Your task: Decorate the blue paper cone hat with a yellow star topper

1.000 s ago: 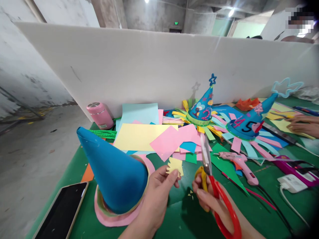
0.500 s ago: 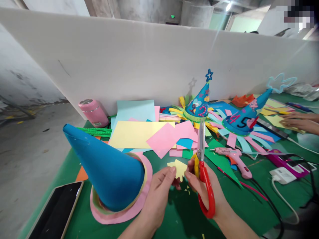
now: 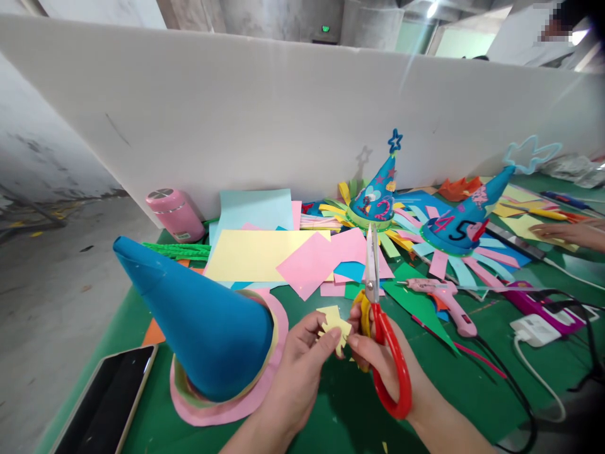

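My left hand (image 3: 302,353) pinches a small piece of pale yellow paper (image 3: 336,325) with notched edges between thumb and fingers. Scissors (image 3: 385,334) with one red and one yellow handle loop are held in my right hand (image 3: 392,359), blades pointing up and away from me. The fingertips of that hand are close to the paper's right edge; whether they touch it I cannot tell. Left of my hands a plain blue cone hat (image 3: 212,328) lies tilted, with a pink brim (image 3: 227,413). Tiny yellow scraps lie on the green table below the paper.
A phone (image 3: 108,397) lies at the front left, a pink canister (image 3: 174,214) behind. Coloured paper sheets (image 3: 259,252) and two decorated cone hats (image 3: 375,195) fill the back. A pink glue gun (image 3: 444,299) and power strip (image 3: 543,309) with cables lie right. Another person's hand (image 3: 571,233) is far right.
The yellow paper has turned in my left hand, and my thumb now lies over it. The scissors have tilted and shifted slightly left. At far right, the other person's hands have moved.
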Motion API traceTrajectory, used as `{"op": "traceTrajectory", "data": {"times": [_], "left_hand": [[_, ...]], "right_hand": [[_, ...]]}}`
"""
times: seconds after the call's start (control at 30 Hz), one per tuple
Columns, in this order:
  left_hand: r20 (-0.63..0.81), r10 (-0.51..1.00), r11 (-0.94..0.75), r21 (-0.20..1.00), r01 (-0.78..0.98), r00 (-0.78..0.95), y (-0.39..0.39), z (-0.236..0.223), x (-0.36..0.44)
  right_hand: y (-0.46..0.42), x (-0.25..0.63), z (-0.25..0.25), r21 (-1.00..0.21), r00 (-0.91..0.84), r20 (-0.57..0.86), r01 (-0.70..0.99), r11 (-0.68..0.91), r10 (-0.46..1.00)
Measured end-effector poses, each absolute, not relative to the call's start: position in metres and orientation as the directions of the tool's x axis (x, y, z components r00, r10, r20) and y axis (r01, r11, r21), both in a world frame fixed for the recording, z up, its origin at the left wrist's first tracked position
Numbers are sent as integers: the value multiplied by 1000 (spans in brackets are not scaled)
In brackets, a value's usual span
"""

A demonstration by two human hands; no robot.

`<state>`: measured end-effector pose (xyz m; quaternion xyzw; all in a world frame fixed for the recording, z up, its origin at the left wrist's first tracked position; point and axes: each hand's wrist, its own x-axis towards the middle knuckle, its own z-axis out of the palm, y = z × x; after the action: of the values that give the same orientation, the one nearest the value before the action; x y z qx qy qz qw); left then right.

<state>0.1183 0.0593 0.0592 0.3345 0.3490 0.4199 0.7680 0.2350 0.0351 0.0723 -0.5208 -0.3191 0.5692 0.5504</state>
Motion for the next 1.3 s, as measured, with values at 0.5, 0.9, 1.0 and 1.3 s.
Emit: {"op": "traceTrajectory", "data": {"times": [0.5,0.9,1.0,1.3], "left_hand": [[-267,837,373,917,-143,477,65,61,113],[-300,868,419,870,-261,396,66,58,117],[-329,868,444,849,-286,372,67,58,118],[-321,904,412,832,-371,283,72,62,109]], "right_hand": [[33,258,63,-983,131,-118,-159,-97,984],[38,247,48,-981,198,-109,-179,-73,974],[38,245,49,-977,208,-107,-203,-64,972],[17,266,49,-968,37,-220,-133,-214,975]]}}
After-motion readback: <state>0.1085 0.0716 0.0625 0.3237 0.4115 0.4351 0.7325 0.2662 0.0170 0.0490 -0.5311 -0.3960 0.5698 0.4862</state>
